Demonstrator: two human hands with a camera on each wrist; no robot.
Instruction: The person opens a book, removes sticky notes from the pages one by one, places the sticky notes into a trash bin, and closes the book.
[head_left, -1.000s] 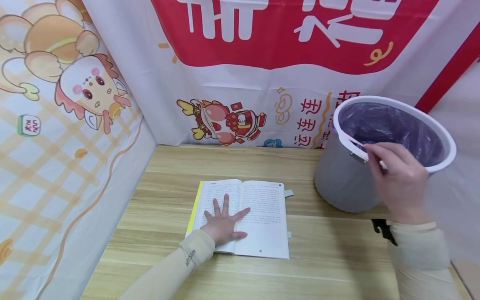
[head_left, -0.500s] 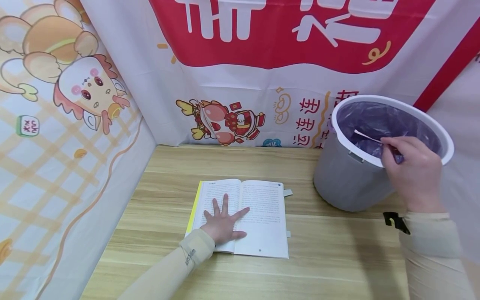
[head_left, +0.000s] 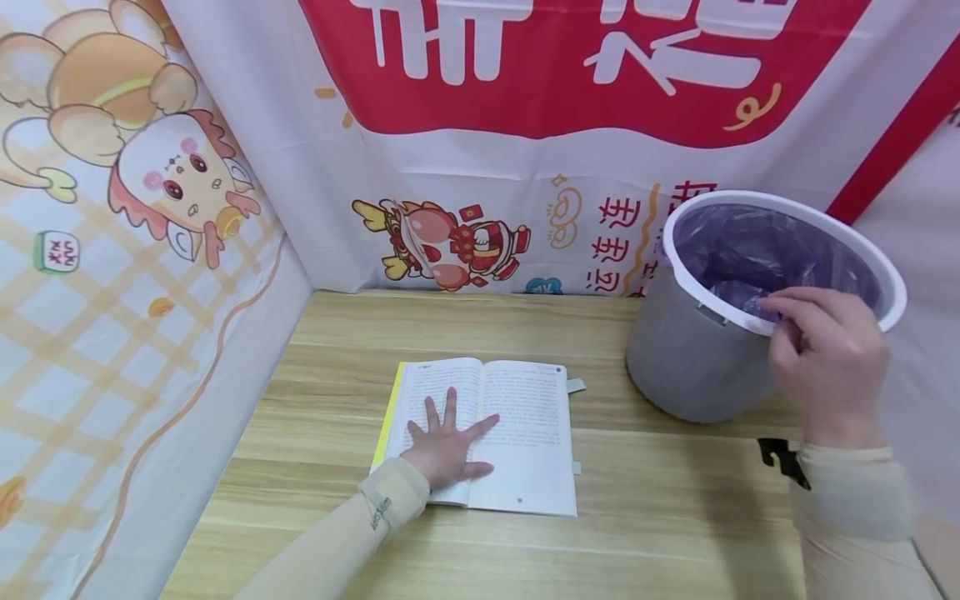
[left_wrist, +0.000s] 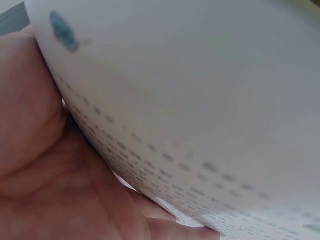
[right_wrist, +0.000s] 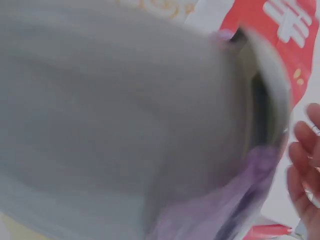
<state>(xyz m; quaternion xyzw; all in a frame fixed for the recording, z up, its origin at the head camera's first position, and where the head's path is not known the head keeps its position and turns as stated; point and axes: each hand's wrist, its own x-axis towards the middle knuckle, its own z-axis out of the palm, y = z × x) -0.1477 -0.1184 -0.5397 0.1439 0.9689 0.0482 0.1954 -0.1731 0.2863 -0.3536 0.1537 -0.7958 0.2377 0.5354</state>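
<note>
My left hand point(head_left: 442, 450) lies flat with spread fingers on an open book point(head_left: 525, 442), across the left page and the middle fold. In the left wrist view the palm point(left_wrist: 65, 185) is under a curved printed page point(left_wrist: 175, 100), which fills most of that view. My right hand point(head_left: 832, 358) is over the near rim of a grey bin point(head_left: 697, 358), its fingers loosely bent. The right wrist view shows those fingers point(right_wrist: 302, 150) beside the rim, with no stick between them. A purple liner bag point(head_left: 780, 242) lines the bin.
The book and bin stand on a wood-grain table point(head_left: 345, 333). White tabs point(head_left: 576, 385) stick out of the book's right edge. Behind hangs a printed cloth point(head_left: 480, 158) with cartoon figures, and another cloth point(head_left: 142, 333) covers the left side.
My right hand moved right over the bin with a thin cotton swab pinched in it, then let it go; the swab no longer shows. My left hand stayed on the book.
</note>
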